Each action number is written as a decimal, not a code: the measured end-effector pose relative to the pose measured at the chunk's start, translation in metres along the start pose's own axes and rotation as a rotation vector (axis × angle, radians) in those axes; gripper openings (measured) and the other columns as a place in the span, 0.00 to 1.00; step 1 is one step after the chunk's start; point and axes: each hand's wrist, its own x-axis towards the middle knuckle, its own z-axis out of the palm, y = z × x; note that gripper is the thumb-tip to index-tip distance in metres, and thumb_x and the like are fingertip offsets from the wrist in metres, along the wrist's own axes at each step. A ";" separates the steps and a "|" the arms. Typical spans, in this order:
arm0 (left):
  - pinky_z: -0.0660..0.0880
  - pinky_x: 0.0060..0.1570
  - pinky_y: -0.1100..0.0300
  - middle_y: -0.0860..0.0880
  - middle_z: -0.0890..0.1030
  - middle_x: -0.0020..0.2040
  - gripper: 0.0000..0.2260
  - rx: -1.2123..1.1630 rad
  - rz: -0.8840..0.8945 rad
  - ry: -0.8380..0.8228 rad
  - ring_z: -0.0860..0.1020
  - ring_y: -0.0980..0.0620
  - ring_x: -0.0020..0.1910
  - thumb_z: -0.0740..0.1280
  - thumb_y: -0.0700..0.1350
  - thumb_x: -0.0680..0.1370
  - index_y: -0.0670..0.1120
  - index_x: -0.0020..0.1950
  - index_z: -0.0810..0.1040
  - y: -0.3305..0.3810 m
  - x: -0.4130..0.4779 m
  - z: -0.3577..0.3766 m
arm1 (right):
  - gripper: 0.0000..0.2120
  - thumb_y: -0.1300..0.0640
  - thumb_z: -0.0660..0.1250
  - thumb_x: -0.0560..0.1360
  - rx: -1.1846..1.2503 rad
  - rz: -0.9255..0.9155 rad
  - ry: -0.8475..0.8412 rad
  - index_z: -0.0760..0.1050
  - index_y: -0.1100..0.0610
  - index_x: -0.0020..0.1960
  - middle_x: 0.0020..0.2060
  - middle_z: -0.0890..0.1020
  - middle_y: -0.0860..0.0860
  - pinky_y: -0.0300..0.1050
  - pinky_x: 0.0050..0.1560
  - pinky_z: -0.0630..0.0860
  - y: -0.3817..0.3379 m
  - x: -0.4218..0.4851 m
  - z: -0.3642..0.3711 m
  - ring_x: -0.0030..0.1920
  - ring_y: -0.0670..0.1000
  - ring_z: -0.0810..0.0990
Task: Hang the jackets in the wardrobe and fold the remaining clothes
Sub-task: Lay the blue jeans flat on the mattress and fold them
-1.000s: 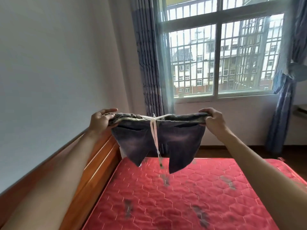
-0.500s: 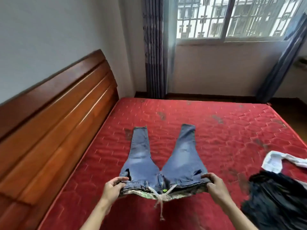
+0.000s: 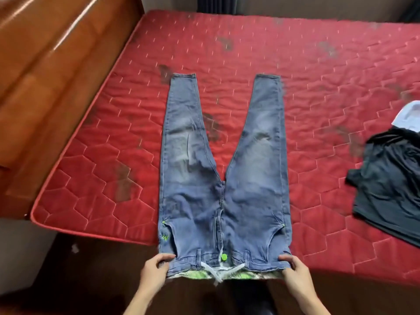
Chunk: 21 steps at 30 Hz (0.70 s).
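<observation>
A pair of faded blue jeans (image 3: 227, 178) lies flat on the red quilted mattress (image 3: 318, 87), legs spread in a V pointing away from me. The waistband, with a green button and white drawstring, hangs just over the near mattress edge. My left hand (image 3: 156, 269) pinches the left end of the waistband. My right hand (image 3: 295, 269) pinches the right end. A black garment (image 3: 391, 187) lies crumpled on the mattress at the right, with a white garment (image 3: 409, 117) partly showing behind it.
A brown wooden headboard (image 3: 45, 87) runs along the left side of the bed. Dark floor (image 3: 91, 269) shows below the near edge of the mattress. Dark stains mark the mattress around the jeans.
The jeans went from held up in the air before the window to spread flat on the mattress. My view tilted down and the waistband came to the near edge.
</observation>
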 end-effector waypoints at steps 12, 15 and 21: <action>0.84 0.38 0.51 0.49 0.79 0.45 0.11 -0.054 0.012 0.108 0.79 0.49 0.39 0.66 0.35 0.80 0.51 0.47 0.82 -0.018 -0.003 0.027 | 0.24 0.52 0.75 0.73 0.242 0.137 0.173 0.71 0.56 0.64 0.49 0.81 0.55 0.53 0.62 0.74 0.006 -0.023 0.019 0.52 0.54 0.80; 0.84 0.38 0.54 0.49 0.80 0.49 0.11 -0.053 0.033 0.095 0.79 0.51 0.41 0.65 0.36 0.81 0.51 0.50 0.82 -0.014 -0.010 0.022 | 0.28 0.61 0.75 0.72 0.347 0.152 0.096 0.68 0.55 0.68 0.47 0.83 0.52 0.50 0.61 0.73 -0.019 -0.030 0.020 0.48 0.50 0.81; 0.83 0.40 0.58 0.52 0.78 0.57 0.15 -0.077 0.079 0.083 0.80 0.53 0.43 0.64 0.34 0.81 0.54 0.59 0.80 -0.007 -0.020 0.019 | 0.28 0.73 0.63 0.72 0.461 -0.147 -0.009 0.74 0.51 0.67 0.51 0.84 0.45 0.33 0.44 0.78 -0.102 -0.055 0.050 0.49 0.48 0.81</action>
